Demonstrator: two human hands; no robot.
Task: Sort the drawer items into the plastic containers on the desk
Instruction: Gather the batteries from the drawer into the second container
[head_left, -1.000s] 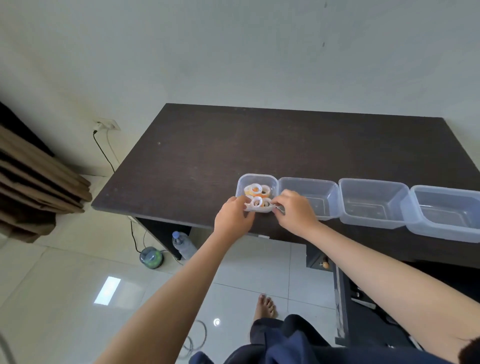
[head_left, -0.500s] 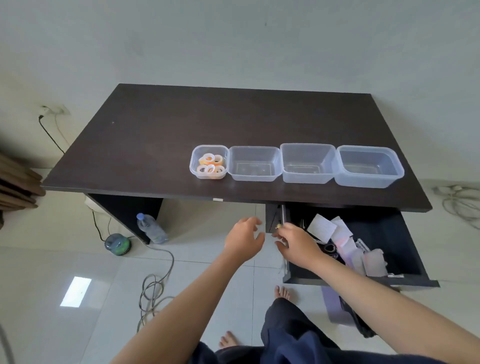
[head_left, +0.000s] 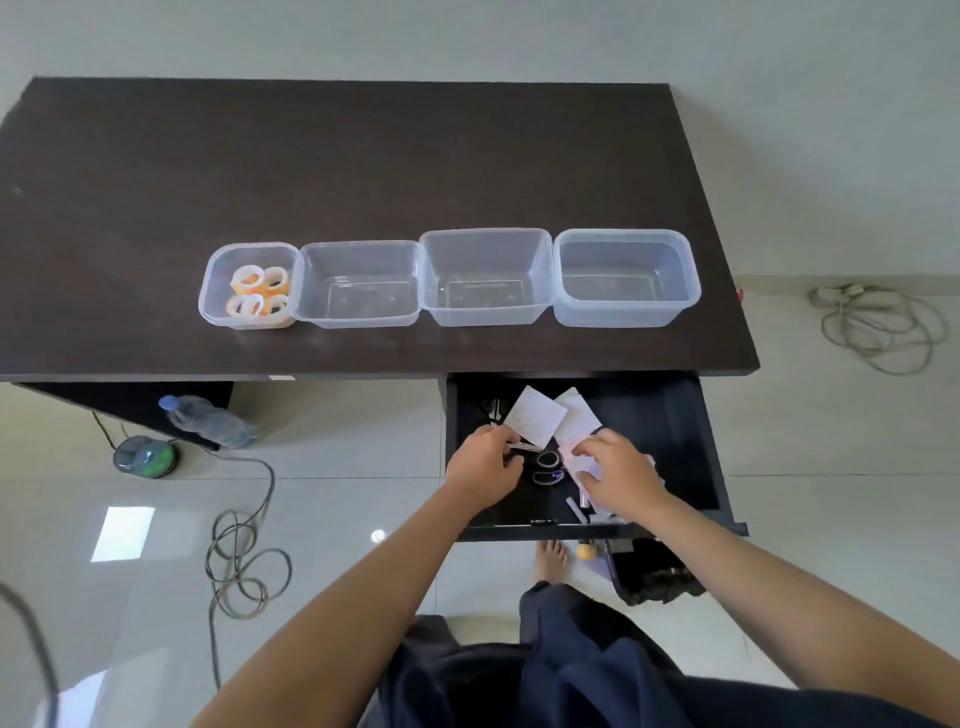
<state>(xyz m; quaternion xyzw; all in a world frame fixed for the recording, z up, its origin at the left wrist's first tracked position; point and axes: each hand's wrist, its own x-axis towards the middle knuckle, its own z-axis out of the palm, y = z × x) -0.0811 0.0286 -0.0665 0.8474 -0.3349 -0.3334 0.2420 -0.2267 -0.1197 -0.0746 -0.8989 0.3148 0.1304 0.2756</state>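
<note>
Dark desk (head_left: 363, 156), drawer (head_left: 670, 441) pulled open beneath its right end.
Four clear plastic containers (head_left: 485, 278) in a touching row near the front edge; leftmost (head_left: 213, 291) holds tape rolls (head_left: 258, 296). Drawer: paper slips (head_left: 537, 418), scissors (head_left: 546, 467), small oddments. Left hand (head_left: 485, 467) apparently pinching a thin slip; right hand (head_left: 618, 475) curled over papers, grip cannot be told.
</note>
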